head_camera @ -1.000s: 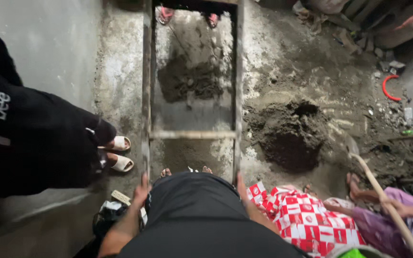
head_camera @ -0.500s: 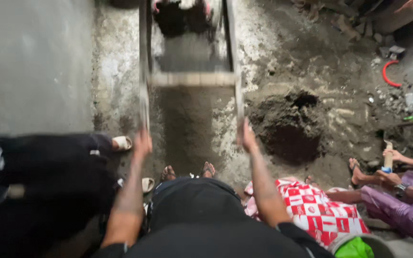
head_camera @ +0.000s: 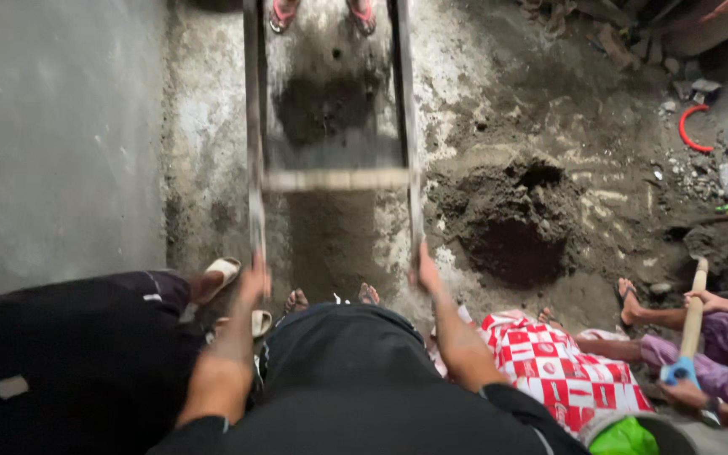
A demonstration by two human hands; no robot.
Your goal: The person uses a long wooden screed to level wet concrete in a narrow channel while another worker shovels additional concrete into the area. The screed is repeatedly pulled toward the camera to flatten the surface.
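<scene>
Hands, left hand [head_camera: 254, 278] and right hand [head_camera: 424, 268], stay closed around the long wooden-railed sieve frame [head_camera: 334, 179], now shifted nearer; sifted dark sand heap [head_camera: 511, 223] lies beside it.

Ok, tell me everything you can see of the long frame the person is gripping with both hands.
The frame is a long, narrow rectangle that looks like wood: two grey side rails joined by a pale crossbar, with what seems a screen between them carrying dark sandy soil. It stretches away over the dirty concrete floor, motion-blurred. The left hand grips the near end of the left rail, the right hand the right rail. Another person's sandalled feet stand at its far end.
</scene>
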